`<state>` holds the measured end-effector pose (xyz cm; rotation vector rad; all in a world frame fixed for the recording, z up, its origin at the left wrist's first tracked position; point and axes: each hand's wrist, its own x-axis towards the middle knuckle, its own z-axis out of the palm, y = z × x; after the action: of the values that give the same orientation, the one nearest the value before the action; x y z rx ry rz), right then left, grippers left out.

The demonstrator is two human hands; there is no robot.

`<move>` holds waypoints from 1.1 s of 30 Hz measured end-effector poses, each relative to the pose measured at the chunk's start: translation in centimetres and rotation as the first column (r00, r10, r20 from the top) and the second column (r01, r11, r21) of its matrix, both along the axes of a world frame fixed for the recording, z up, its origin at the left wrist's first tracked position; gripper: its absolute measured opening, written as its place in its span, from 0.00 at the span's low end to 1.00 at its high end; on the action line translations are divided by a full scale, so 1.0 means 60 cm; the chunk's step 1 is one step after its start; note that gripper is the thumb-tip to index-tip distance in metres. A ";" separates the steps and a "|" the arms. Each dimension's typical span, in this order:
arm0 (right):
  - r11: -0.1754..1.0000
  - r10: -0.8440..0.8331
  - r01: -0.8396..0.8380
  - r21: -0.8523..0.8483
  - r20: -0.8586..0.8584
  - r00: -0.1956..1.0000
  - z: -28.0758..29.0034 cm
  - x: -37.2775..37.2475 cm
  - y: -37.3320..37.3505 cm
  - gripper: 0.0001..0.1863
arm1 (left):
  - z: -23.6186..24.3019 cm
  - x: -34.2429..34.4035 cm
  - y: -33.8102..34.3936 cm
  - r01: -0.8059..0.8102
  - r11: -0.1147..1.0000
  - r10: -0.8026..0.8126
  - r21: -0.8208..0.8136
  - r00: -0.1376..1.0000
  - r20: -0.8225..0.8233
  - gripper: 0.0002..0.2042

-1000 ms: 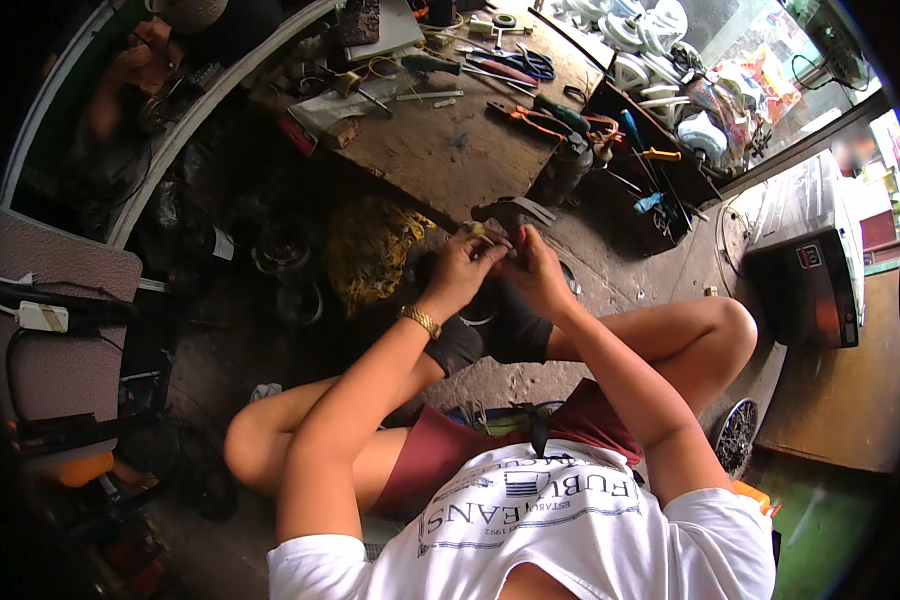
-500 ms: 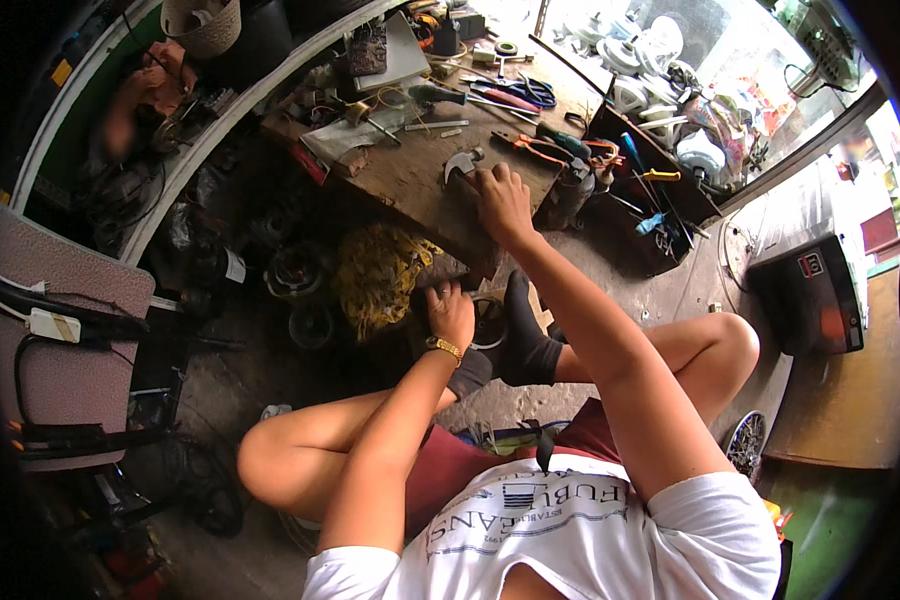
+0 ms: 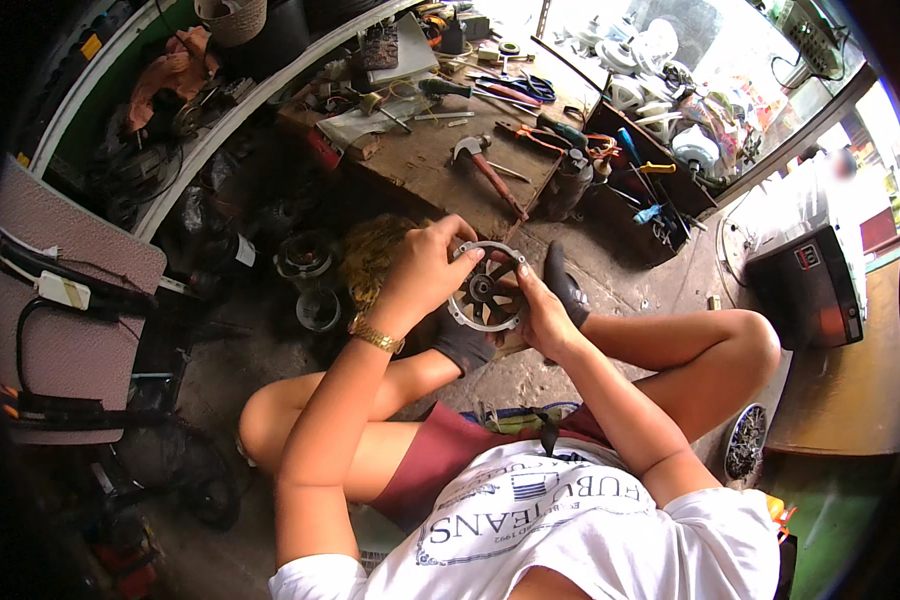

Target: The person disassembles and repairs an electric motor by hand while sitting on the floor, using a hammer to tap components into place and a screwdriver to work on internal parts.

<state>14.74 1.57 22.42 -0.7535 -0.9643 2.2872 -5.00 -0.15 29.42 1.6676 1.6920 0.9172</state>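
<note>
A round metal motor end cover [image 3: 482,289], with a silver rim, dark spokes and a central hub, is held between my two hands above the floor. My left hand [image 3: 428,268] grips its upper left rim, the thumb lying on the edge. On the other side my right hand [image 3: 548,316] is closed around the right rim, with some fingers hidden underneath. A claw hammer [image 3: 492,176] with a reddish-brown handle lies on the wooden bench [image 3: 410,180], apart from both hands. Its handle reaches the bench's near edge.
Pliers, scissors [image 3: 518,88] and other hand tools crowd the bench. To its right stands a tool box [image 3: 660,225] with several screwdrivers, beside a dark bottle [image 3: 571,185]. A yellowish bundle [image 3: 375,255] is below the bench. A bowl of small parts [image 3: 745,445] sits by my right knee.
My right hand has let go of the hammer on the bench and come down to the end cover. My left hand has risen from near the floor, and both hands now hold the cover.
</note>
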 end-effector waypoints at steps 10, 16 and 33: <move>0.976 -0.192 0.201 0.077 -0.112 0.975 0.089 -0.035 -0.091 0.32 | 0.033 0.049 -0.137 -0.040 0.996 0.087 -0.077 0.457 0.885 0.17; 0.984 -0.087 0.101 0.149 -0.096 0.992 0.113 -0.008 -0.100 0.35 | 0.065 0.070 -0.154 -0.012 0.995 0.099 -0.101 0.336 0.937 0.18; 0.707 -0.282 0.049 0.705 0.218 0.934 0.078 0.011 -0.067 0.25 | -0.055 0.105 -0.098 -0.295 0.945 0.283 -0.142 0.522 0.804 0.13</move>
<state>15.38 -2.46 27.11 -0.8205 -1.6883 1.4652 1.29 -6.01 26.15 0.6918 1.2672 1.5586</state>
